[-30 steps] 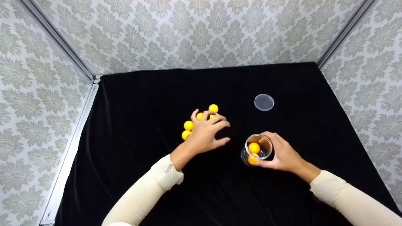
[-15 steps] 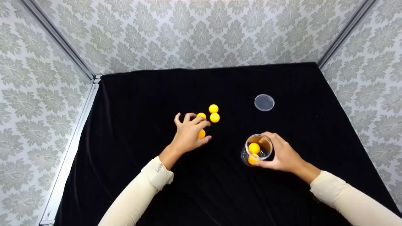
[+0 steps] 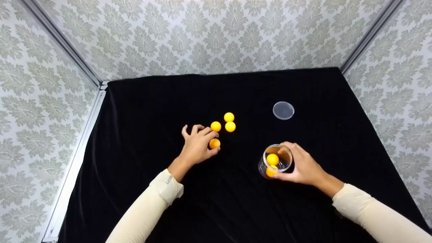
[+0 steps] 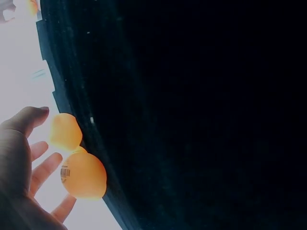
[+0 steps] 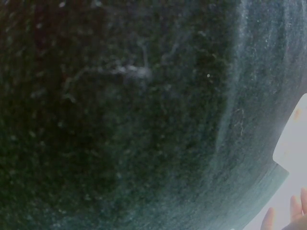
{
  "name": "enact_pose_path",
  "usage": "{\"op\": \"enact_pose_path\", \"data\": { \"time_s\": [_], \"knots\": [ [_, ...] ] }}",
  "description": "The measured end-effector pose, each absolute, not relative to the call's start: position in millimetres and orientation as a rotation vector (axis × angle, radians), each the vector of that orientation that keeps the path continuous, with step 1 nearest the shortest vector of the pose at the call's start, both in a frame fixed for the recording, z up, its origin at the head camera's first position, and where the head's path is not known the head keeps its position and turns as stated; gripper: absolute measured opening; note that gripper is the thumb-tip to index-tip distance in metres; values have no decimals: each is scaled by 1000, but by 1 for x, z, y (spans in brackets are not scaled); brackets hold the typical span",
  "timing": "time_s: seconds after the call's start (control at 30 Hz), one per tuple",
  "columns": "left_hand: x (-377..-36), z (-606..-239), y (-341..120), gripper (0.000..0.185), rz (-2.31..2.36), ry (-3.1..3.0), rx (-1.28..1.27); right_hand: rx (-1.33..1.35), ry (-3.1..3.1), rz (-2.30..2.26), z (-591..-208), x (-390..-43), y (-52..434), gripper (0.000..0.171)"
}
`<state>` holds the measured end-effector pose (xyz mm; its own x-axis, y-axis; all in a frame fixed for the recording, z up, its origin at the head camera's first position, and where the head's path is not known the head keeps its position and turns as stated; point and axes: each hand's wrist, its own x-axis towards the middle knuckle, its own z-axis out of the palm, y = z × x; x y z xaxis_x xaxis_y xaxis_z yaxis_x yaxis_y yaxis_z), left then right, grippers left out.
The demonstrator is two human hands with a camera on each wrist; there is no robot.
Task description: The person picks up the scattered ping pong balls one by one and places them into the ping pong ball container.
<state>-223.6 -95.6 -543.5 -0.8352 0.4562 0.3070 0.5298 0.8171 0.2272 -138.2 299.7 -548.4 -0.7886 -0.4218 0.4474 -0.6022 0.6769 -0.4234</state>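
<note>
Head view: the left hand (image 3: 197,146) has its grip curled round one orange ball (image 3: 214,143) on the black worktop (image 3: 141,111), while the clear jar (image 3: 276,161), tilted with its mouth toward the camera and two balls inside, lies to that hand's right in the pinching grip of the right hand (image 3: 303,165); three loose balls (image 3: 225,123) sit just beyond the left hand, the lid (image 3: 283,110) well apart. Left wrist view: fingers (image 4: 45,165) curl loosely beside two balls (image 4: 76,163). Right wrist view: only cloth and fingertips (image 5: 295,211), so that grip cannot be judged there.
</note>
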Motion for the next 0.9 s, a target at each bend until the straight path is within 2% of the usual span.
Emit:
{"op": "enact_pose_path", "data": {
  "time_s": [0.9],
  "knots": [
    [-223,-550,-96,36,-435,-2746,-794,817,-2553,824,-548,-139,298,104]
  ]
}}
